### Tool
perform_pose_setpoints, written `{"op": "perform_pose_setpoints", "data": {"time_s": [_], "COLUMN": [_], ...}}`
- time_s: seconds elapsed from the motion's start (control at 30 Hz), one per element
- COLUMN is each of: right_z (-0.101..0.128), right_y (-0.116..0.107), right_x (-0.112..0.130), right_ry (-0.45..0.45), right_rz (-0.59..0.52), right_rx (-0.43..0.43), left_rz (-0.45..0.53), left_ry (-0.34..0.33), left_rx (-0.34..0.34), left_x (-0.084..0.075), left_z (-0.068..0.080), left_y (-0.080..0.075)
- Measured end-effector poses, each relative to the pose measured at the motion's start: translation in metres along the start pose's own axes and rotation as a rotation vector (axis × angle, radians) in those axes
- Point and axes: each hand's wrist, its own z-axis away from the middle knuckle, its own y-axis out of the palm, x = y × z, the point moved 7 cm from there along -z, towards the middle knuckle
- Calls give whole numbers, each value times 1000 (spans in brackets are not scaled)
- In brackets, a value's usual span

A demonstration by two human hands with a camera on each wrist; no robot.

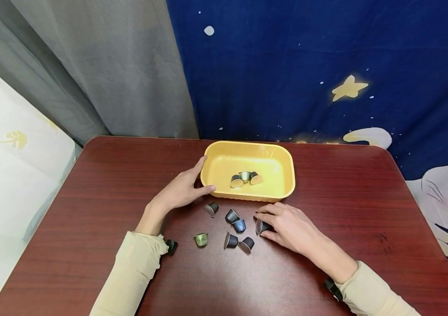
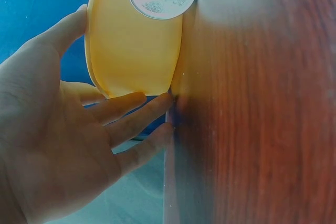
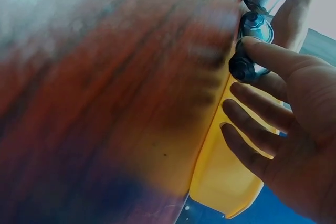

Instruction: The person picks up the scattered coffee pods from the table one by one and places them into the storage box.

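Note:
My left hand (image 1: 182, 188) rests against the left end of a yellow plastic bin (image 1: 250, 196). Its thumb touches the near-left rim, and the fingers stay fairly straight along the end wall in the left wrist view. Just in front of the bin, my right hand (image 1: 292, 228) pinches a dark coffee capsule (image 1: 262, 226) between thumb and index finger; the other fingers are spread in the right wrist view. Inside the bin lie a green capsule (image 1: 245, 177) and two dark capsules, one of them at the right (image 1: 255, 178).
Between the hands, several capsules lie on the red-brown table (image 1: 346, 188): a green one (image 1: 201, 239), a blue one (image 1: 239, 225) and dark ones, such as the nearest dark capsule (image 1: 246, 245). A blue curtain (image 1: 287, 66) and a grey curtain (image 1: 137, 66) hang behind.

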Motion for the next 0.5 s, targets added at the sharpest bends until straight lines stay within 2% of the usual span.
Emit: {"op": "perform_pose_setpoints", "data": {"time_s": [0.23,0.5], "right_z": [0,-1], "right_y": [-9,-22], "right_x": [4,10], "right_ry": [-32,-60], "right_rz": [-43,-13], "right_rx": [-53,-90], "left_rz": [4,5], "left_ry": [-1,-1], "left_rx": [2,3], "left_x": [0,0], "left_z": [0,0], "left_y": [0,0]}}
